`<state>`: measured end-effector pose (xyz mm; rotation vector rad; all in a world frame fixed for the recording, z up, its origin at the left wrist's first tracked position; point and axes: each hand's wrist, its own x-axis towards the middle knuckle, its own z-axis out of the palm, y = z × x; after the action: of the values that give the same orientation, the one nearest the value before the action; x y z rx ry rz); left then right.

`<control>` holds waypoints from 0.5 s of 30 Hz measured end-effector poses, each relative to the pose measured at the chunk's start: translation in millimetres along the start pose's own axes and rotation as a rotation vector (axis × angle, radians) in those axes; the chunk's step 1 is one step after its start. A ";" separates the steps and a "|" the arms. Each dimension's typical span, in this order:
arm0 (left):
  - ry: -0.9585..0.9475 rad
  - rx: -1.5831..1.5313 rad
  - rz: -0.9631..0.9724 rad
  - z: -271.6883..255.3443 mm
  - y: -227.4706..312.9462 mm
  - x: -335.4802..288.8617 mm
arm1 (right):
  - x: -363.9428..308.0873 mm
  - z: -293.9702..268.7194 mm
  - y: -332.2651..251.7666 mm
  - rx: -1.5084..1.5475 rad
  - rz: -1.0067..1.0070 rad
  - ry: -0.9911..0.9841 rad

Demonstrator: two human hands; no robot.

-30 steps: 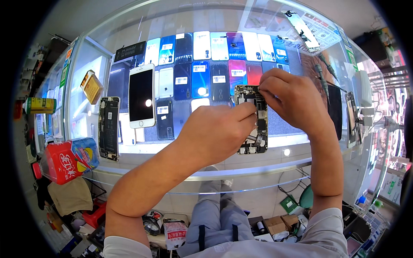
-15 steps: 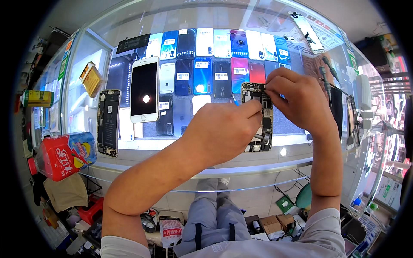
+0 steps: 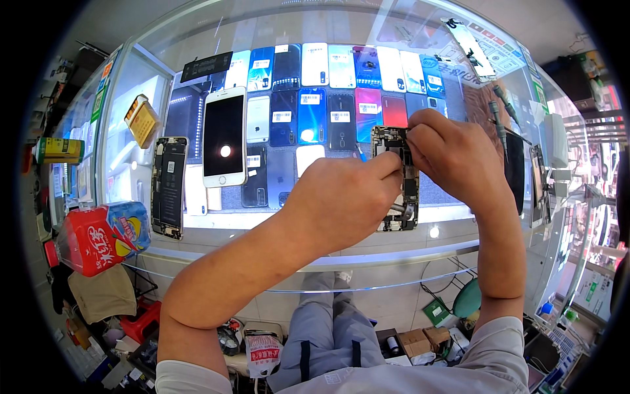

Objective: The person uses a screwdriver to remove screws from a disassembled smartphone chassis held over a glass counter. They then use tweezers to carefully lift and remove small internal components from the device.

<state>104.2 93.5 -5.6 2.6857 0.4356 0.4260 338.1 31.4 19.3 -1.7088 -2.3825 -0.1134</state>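
Note:
An opened phone body with bare circuit boards sits at the front of the glass counter, partly hidden by my hands. Over its left side, my left hand is closed, thumb and forefinger pinched; what they grip is hidden. A small blue tip shows just beyond that hand, and I cannot tell whether it is held. My right hand is closed in a pinch at the phone's upper right edge, its fingertips hiding what is between them. To the left lie a white phone with a black screen and another opened phone with a battery.
Rows of phones show beneath the counter's glass. A cigarette pack and a red-labelled drink bottle stand at left. Screwdrivers lie to the right, a loose screen part farther back. The counter's front edge runs before me.
The whole view has shifted slightly to the right. Both hands keep nearly the same pose over the opened phone; the right fingers have curled a little.

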 end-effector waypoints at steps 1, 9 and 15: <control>-0.004 -0.003 -0.002 -0.2 0.2 0.2 | 0.3 0.5 0.0 0.010 -0.008 0.019; -0.010 -0.005 -0.014 -1.9 1.8 0.3 | 2.0 1.6 2.8 0.059 -0.011 0.078; 0.021 -0.033 -0.003 0.0 1.4 0.3 | -2.7 4.2 7.9 0.111 0.003 0.118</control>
<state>104.8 92.4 -5.0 2.6509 0.4352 0.4565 345.9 32.2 14.1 -1.6096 -2.2575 -0.0782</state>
